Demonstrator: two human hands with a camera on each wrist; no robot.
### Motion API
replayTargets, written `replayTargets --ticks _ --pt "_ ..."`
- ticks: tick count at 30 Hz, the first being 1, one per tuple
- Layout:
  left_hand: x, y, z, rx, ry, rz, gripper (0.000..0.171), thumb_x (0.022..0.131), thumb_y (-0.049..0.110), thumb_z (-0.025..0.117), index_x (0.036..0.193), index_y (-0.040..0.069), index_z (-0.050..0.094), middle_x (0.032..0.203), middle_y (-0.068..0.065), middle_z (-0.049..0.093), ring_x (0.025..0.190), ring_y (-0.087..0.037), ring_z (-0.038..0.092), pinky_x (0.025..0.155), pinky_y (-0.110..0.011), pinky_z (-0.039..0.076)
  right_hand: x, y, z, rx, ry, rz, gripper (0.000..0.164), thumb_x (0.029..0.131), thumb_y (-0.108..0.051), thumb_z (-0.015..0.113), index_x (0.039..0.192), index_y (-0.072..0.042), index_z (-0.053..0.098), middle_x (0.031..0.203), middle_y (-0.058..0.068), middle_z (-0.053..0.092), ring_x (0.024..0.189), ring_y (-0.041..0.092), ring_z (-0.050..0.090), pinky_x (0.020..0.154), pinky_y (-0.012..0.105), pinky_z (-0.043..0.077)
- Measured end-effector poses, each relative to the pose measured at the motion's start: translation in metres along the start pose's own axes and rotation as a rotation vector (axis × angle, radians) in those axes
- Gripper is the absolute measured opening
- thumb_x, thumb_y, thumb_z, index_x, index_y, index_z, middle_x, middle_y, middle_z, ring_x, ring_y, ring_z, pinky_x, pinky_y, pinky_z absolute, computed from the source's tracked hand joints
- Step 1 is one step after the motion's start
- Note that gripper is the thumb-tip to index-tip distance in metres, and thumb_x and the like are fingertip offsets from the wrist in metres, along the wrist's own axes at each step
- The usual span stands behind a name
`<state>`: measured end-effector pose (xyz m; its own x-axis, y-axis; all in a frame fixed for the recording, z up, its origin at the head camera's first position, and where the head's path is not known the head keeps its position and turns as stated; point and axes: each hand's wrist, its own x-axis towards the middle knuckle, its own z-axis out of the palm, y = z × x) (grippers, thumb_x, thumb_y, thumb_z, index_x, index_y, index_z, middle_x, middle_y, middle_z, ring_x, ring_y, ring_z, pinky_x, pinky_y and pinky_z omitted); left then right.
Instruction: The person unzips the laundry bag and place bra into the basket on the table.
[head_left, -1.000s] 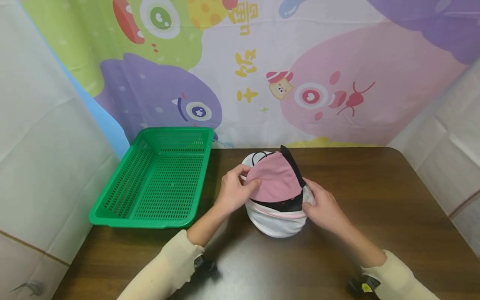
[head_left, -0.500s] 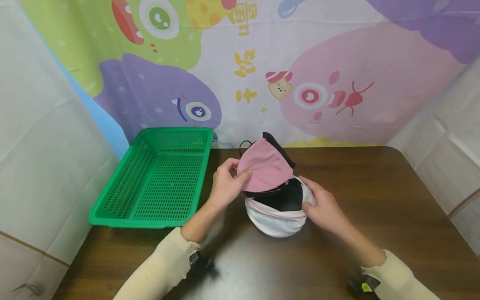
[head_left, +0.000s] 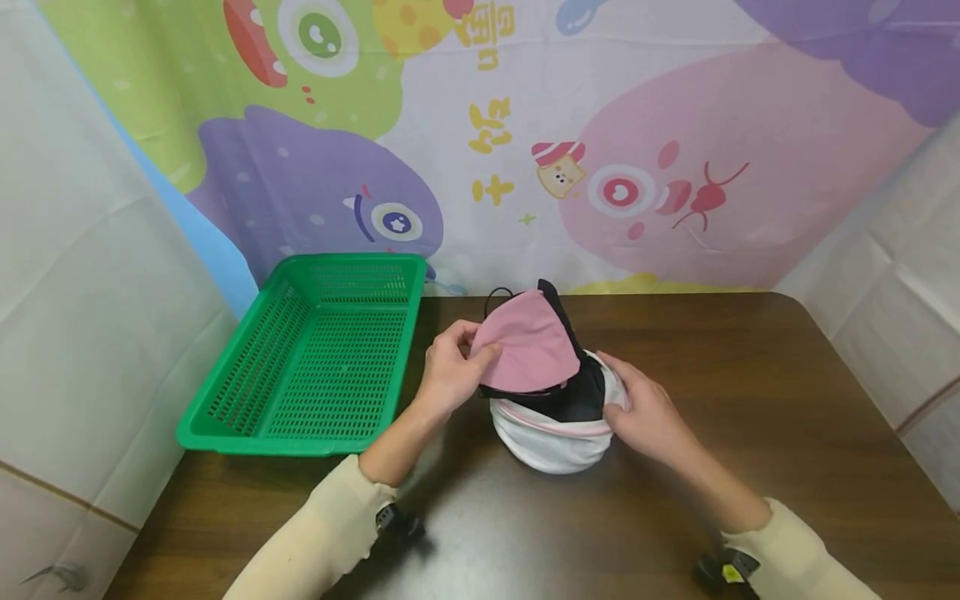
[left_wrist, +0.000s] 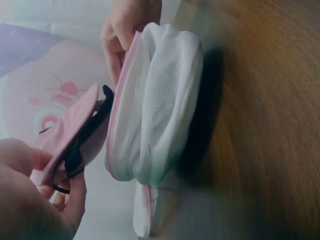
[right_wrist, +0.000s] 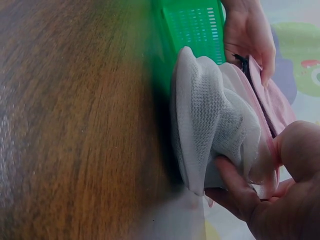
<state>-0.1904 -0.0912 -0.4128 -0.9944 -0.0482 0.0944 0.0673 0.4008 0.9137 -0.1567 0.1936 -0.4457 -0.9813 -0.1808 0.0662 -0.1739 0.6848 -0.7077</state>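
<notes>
My left hand (head_left: 453, 367) pinches the left edge of a pink cloth piece (head_left: 528, 346) with black edging and a thin black cord loop at its back. In the left wrist view, the pink cloth piece (left_wrist: 67, 130) is tilted beside the bag's mouth, a dark strap along it. A round white mesh laundry bag (head_left: 551, 446) with a pink zip edge stands unzipped on the table. My right hand (head_left: 648, 412) grips its right rim, thumb at the front, as the right wrist view shows of the mesh bag (right_wrist: 205, 110). Black material (head_left: 573, 400) fills the bag's opening.
A green perforated plastic basket (head_left: 405, 367) stands on the left of the brown wooden table (head_left: 750, 400). A cartoon-printed cloth (head_left: 495, 242) hangs behind the table's far edge, with pale sheets at both sides.
My left hand has drawn the pink cloth piece up and to the left, then slightly back down, uncovering more of the bag's mouth. The right hand and bag stay in place.
</notes>
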Motion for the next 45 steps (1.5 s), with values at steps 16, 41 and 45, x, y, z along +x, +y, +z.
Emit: replayTargets --ticks 16,41,45 --pt "0.002 0.008 -0.008 0.014 -0.026 -0.022 0.027 0.101 0.017 0.081 0.123 0.001 0.077 0.11 -0.019 0.076 0.091 -0.024 0.065 0.074 -0.023 0.056 0.001 0.0 0.0 0.003 0.0 -0.003 0.074 0.091 -0.004 0.065 0.165 -0.001 0.053 0.166 0.029 0.058 0.152 0.053 0.058 0.125 0.071 0.047" --pt "0.001 0.012 -0.032 -0.037 -0.116 -0.128 0.032 0.104 0.016 0.077 0.13 -0.003 0.074 0.112 -0.018 0.067 0.091 -0.022 0.063 0.067 -0.021 0.057 0.0 0.003 0.001 -0.001 0.029 -0.022 0.074 0.089 -0.003 0.064 0.162 0.0 0.055 0.162 0.028 0.062 0.147 0.052 0.062 0.121 0.069 0.05" --pt "0.001 0.013 -0.04 -0.048 -0.135 -0.142 0.032 0.105 0.016 0.077 0.13 -0.004 0.073 0.11 -0.016 0.065 0.087 -0.019 0.063 0.064 -0.021 0.058 0.0 0.002 0.001 0.001 0.028 -0.019 0.074 0.089 -0.003 0.064 0.162 0.0 0.055 0.162 0.028 0.062 0.146 0.052 0.063 0.121 0.069 0.05"
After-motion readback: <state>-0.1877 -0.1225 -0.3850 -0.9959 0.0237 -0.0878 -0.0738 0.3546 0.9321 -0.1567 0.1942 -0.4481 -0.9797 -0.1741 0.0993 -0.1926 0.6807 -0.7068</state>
